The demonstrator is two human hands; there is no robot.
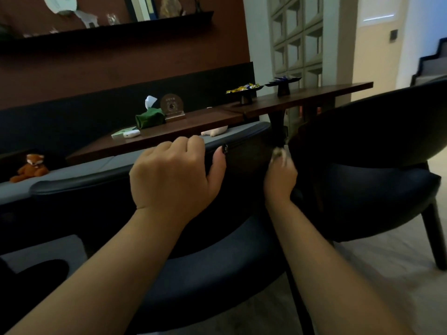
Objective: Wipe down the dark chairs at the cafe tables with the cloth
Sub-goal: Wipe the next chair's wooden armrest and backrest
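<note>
L hand: left hand [174,175] grips top edge of the near chair [217,267] backrest, fingers curled over the rim, thumb down the back face. Steadying it, I'd say.
R hand: right hand [280,177] closed round a small pale wad, the cloth [280,153], w/ a bit poking out past the knuckles. Blurred, so exact finger lie unclear.
Cloth pos: just right of L hand, at the right end of the near chair's backrest, in the gap toward the second chair [377,151]. Can't tell which surface it's actually touching, too dark + blurred.
Second chair: right of R hand, close by, back curved toward camera.
Table: table [210,119] beyond both hands, past the backrest rim. On it, ahead-left of L hand: green tissue pouch [148,118] and a round sign [172,105]; ahead of R hand, farther off: two dark dishes [244,91].
Bench: grey bench [60,174] left of L hand, w/ fox toy [31,168] sitting on it.
Progress: judging only, mid-wipe at backrest end of near chair. No visible wet/clean marks, so can't say which parts are done.
Left to do: prob. rest of this chair (seat, legs), then second chair; others may sit out of view.
</note>
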